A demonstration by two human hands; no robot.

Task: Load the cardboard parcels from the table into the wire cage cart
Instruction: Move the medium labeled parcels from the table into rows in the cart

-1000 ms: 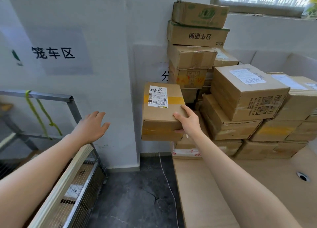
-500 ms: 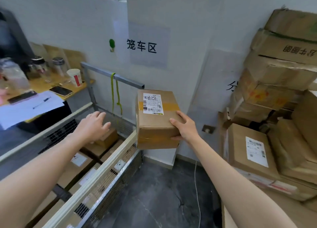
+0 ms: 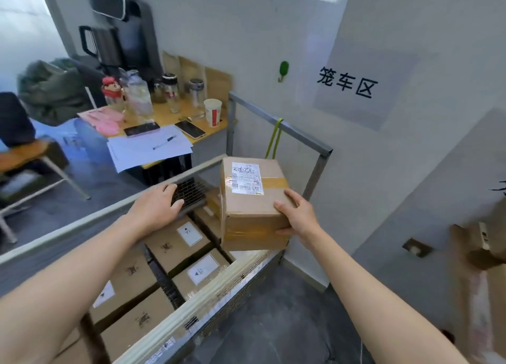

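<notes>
Your right hand [image 3: 297, 218] gripped the cardboard parcel [image 3: 252, 202] at its near right corner, its underside hidden, above the wire cage cart [image 3: 191, 306]. Your left hand [image 3: 157, 209] lay flat, fingers straight, holding nothing, over the cart; contact was unclear. Your arms covered some boxes [image 3: 175, 243] inside. Behind stood a cluttered desk [image 3: 189, 109]; the floor [image 3: 287, 322] was dark grey.

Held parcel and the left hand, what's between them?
Head view: the cart's black mesh and the corner of a loaded box show between the left hand and the parcel.
</notes>
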